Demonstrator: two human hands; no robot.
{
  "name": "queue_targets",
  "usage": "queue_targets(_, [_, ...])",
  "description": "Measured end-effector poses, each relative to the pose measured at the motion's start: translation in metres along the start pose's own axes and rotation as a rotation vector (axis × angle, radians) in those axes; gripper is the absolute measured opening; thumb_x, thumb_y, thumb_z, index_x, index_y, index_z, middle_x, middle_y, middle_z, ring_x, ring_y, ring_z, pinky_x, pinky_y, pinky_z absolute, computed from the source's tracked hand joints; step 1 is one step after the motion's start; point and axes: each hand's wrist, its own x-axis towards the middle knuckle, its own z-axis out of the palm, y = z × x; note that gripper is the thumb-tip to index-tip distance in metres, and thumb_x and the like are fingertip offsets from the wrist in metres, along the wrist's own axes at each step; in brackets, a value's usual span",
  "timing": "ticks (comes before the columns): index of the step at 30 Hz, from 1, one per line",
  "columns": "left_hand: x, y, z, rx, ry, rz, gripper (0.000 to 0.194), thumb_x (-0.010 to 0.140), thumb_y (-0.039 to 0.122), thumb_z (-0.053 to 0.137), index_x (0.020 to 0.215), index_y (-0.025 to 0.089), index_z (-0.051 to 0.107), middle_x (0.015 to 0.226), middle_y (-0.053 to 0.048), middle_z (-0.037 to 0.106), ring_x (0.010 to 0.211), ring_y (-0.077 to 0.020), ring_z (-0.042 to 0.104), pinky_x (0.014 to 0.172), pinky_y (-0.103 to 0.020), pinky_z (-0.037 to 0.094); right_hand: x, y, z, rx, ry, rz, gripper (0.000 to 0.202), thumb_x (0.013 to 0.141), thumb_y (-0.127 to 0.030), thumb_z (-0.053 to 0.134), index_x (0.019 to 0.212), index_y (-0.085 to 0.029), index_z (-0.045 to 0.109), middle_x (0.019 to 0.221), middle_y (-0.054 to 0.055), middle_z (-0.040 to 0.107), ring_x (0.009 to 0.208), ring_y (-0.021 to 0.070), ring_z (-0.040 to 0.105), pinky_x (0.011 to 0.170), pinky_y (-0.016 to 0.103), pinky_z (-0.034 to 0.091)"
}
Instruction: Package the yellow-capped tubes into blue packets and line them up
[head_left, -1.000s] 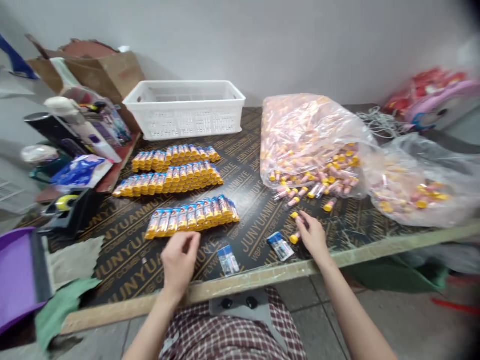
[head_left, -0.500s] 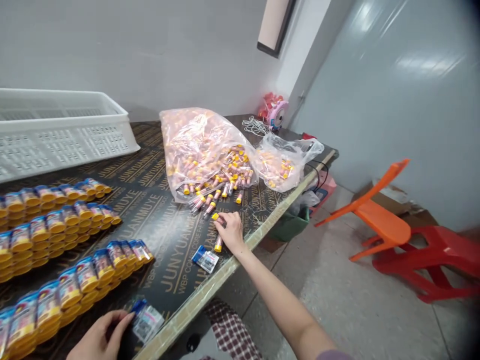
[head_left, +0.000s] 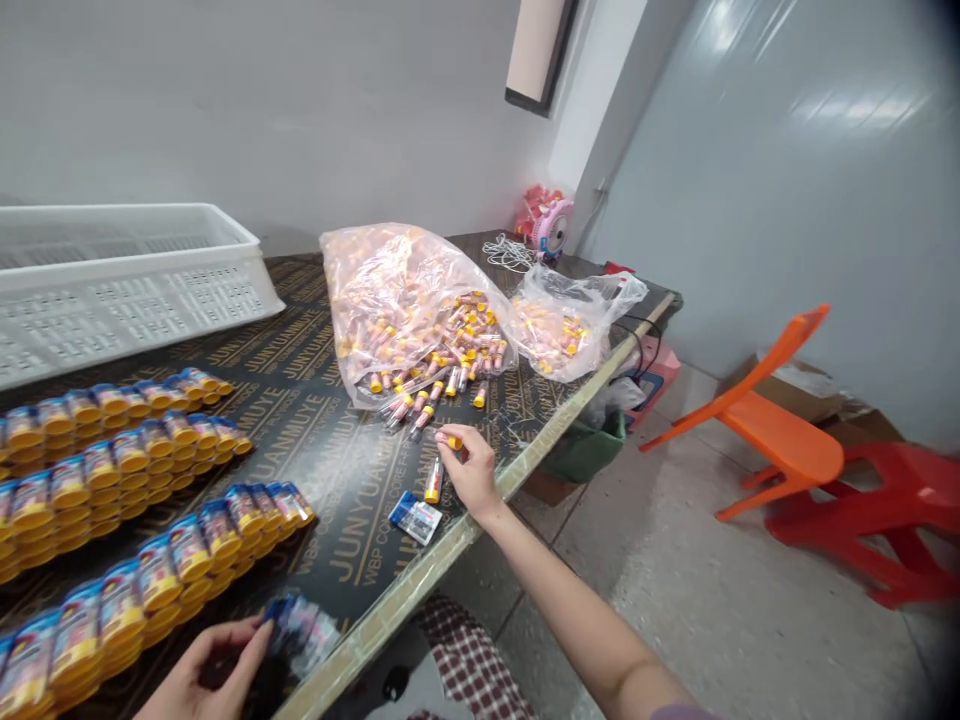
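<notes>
At the lower left, my left hand (head_left: pixel 217 665) pinches the blue end of a clear packet (head_left: pixel 304 635), which is blurred. My right hand (head_left: pixel 469 465) is closed on a small yellow-capped tube (head_left: pixel 452 442) near the table edge. Just below its fingers another yellow-capped tube (head_left: pixel 433 481) lies on the dark table. A blue and clear packet (head_left: pixel 416 517) rests flat beside that tube. Beyond my right hand, a large clear bag (head_left: pixel 397 290) spills many such tubes.
Rows of stacked blue and yellow packs (head_left: pixel 157 575) cover the left side. A white crate (head_left: pixel 142 290) stands behind them. A smaller bag of tubes (head_left: pixel 562 325) and a pink fan (head_left: pixel 553 228) are farther back. An orange chair (head_left: pixel 780 430) stands right of the table.
My right hand has shifted slightly right and the tube it holds has turned from pointing up-left to lying more sideways. The packet at my left hand has become blurred.
</notes>
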Motion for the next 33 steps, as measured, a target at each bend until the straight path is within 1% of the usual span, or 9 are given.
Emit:
queue_targets(4, [-0.017,0.041,0.001,-0.558,-0.032,-0.282,0.041,0.048,0.041,0.077,0.071,0.021,0.049,0.054,0.006,0.061,0.054,-0.0153,0.060,0.060,-0.027,0.050,-0.027,-0.034,0.006,0.205,-0.117,0.024,0.018,0.084,-0.023,0.056,0.098,-0.020,0.066,0.103,0.008,0.062,0.096,0.0192,0.060,0.079,0.030,0.051])
queue_targets(6, [-0.020,0.054,0.006,-0.768,-0.063,-0.330,0.049,0.041,0.029,0.083,0.078,0.020,0.052,0.059,0.004,0.065,0.054,-0.0126,0.060,0.059,-0.023,0.049,-0.043,-0.048,0.012,0.355,-0.245,0.084,0.020,0.084,-0.024,0.057,0.101,-0.022,0.066,0.105,0.008,0.058,0.097,0.0187,0.060,0.077,0.029,0.053])
queue_targets(8, [-0.018,0.059,0.011,-0.912,-0.070,-0.363,0.057,0.038,0.019,0.085,0.088,0.017,0.058,0.065,0.001,0.068,0.056,-0.0106,0.061,0.058,-0.020,0.048,-0.058,-0.057,0.017,0.453,-0.360,0.139,0.022,0.084,-0.025,0.057,0.104,-0.023,0.066,0.107,0.007,0.058,0.097,0.0181,0.060,0.079,0.029,0.053])
queue_targets(11, [-0.017,0.057,0.015,-1.042,-0.038,-0.429,0.042,0.042,0.022,0.086,0.078,0.011,0.066,0.067,-0.002,0.068,0.055,-0.0080,0.059,0.056,-0.018,0.048,-0.074,-0.062,0.024,0.519,-0.435,0.223,0.026,0.083,-0.026,0.061,0.109,-0.025,0.062,0.107,0.006,0.061,0.096,0.0179,0.062,0.084,0.030,0.053])
queue_targets(14, [-0.019,0.055,0.015,-1.132,0.021,-0.477,0.035,0.042,0.026,0.087,0.066,0.010,0.067,0.062,-0.001,0.066,0.052,-0.0070,0.057,0.053,-0.018,0.049,-0.080,-0.061,0.027,0.510,-0.441,0.272,0.026,0.081,-0.026,0.064,0.107,-0.024,0.062,0.104,0.005,0.065,0.093,0.0181,0.064,0.086,0.032,0.053])
queue_targets(16, [-0.020,0.054,0.014,-1.166,0.041,-0.483,0.035,0.040,0.027,0.088,0.063,0.010,0.068,0.060,-0.001,0.066,0.051,-0.0072,0.058,0.052,-0.018,0.050,-0.080,-0.061,0.027,0.484,-0.452,0.245,0.024,0.081,-0.026,0.064,0.105,-0.024,0.063,0.103,0.005,0.065,0.092,0.0181,0.064,0.084,0.032,0.054])
queue_targets(23, [-0.018,0.053,0.013,-1.175,0.141,-0.532,0.040,0.041,0.038,0.087,0.059,0.011,0.064,0.051,-0.001,0.063,0.049,-0.0104,0.060,0.044,-0.017,0.046,-0.085,-0.068,0.025,0.418,-0.438,-0.013,0.024,0.082,-0.016,0.061,0.104,-0.024,0.064,0.103,0.006,0.065,0.096,0.0196,0.062,0.080,0.033,0.055])
queue_targets(28, [-0.018,0.051,0.014,-1.164,0.155,-0.517,0.041,0.042,0.039,0.087,0.061,0.011,0.064,0.052,-0.001,0.062,0.050,-0.0107,0.060,0.047,-0.018,0.047,-0.090,-0.071,0.027,0.331,-0.425,-0.225,0.034,0.080,-0.006,0.060,0.110,-0.025,0.061,0.105,0.006,0.065,0.100,0.0205,0.060,0.086,0.037,0.052])
queue_targets(33, [-0.022,0.051,0.017,-1.122,0.157,-0.436,0.041,0.049,0.044,0.083,0.061,0.010,0.063,0.055,-0.001,0.062,0.050,-0.0093,0.057,0.050,-0.020,0.047,-0.093,-0.075,0.029,0.335,-0.537,-0.325,0.036,0.080,-0.004,0.059,0.110,-0.024,0.060,0.104,0.007,0.065,0.098,0.0194,0.062,0.085,0.034,0.052])
